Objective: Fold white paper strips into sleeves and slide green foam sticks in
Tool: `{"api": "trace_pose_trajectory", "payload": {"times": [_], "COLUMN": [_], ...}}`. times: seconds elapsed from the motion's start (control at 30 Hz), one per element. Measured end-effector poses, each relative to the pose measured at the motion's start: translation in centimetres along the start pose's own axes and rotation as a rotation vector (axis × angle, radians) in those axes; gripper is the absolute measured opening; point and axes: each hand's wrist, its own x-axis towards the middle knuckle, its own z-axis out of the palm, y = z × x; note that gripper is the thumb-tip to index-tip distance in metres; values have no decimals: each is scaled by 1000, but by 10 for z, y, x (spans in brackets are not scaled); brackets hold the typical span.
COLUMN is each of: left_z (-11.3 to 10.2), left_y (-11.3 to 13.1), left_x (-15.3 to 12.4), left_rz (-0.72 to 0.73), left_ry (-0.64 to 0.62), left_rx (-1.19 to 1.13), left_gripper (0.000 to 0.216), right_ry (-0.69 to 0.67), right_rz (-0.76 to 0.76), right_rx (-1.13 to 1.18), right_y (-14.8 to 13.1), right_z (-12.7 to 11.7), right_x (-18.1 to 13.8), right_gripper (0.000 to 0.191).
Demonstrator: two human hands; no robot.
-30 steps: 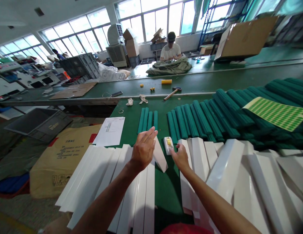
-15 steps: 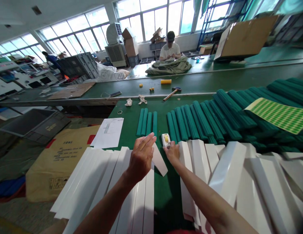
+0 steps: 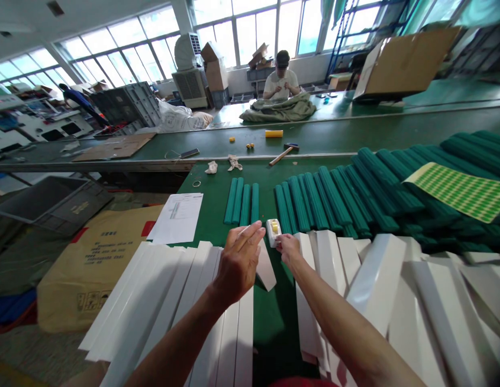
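My left hand [image 3: 238, 263] is closed around a narrow white carton [image 3: 266, 267], its fingers held together across the top. The carton's lower end shows to the right of the palm. A small white tape dispenser [image 3: 273, 232] with a yellow roll stands on the green table just right of my left fingertips. At the dispenser's near right edge, my right hand [image 3: 290, 248] has thumb and finger pinched together; what lies between them is too small to make out. Several ribbed green rolls [image 3: 241, 201] lie beyond my left hand.
Flat white cartons [image 3: 169, 290] lie at left, more white cartons [image 3: 370, 290] at right. A pile of green rolls [image 3: 338, 199] carries a sticker sheet [image 3: 459, 191]. Paper [image 3: 176, 217], a hammer [image 3: 283, 154] and a yellow cylinder [image 3: 274, 134] lie about. A person [image 3: 281, 80] sits across the tables.
My right hand has shifted slightly right, its fingertips now at the dispenser's edge. My left hand has moved a little right, closer to the dispenser. The person opposite has raised their hands.
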Motion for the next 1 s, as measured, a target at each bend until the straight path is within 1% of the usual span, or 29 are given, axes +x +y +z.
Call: {"api": "trace_pose_trajectory", "payload": {"times": [0.2, 0.37, 0.53, 0.6, 0.73, 0.9, 1.0], "left_z": [-2, -1, -3, -4, -3, 1, 1], "left_y": [-7, -10, -9, -7, -7, -9, -5], "left_x": [-3, -3, -3, -4, -5, 3, 9], "left_rz": [-11, -11, -6, -34, -110, -3, 15], "left_ry": [37, 39, 18, 18, 59, 105, 71], "left_rx": [-4, -10, -19, -16, -38, -111, -101], "left_gripper": [39, 39, 41, 41, 39, 39, 37], "right_ry": [-19, -58, -83, -84, -84, -99, -91], "right_rz": [-11, 42, 117, 125, 131, 102, 108], "right_rx": [149, 178, 138, 117, 45, -77, -121], "right_y": [8, 17, 22, 22, 19, 16, 14], "right_z": [-12, -17, -19, -18, -18, -23, -22], "right_x": [-13, -21, -20, -16, -8, -5, -6], "right_gripper": [21, 18, 17, 17, 19, 19, 19]}}
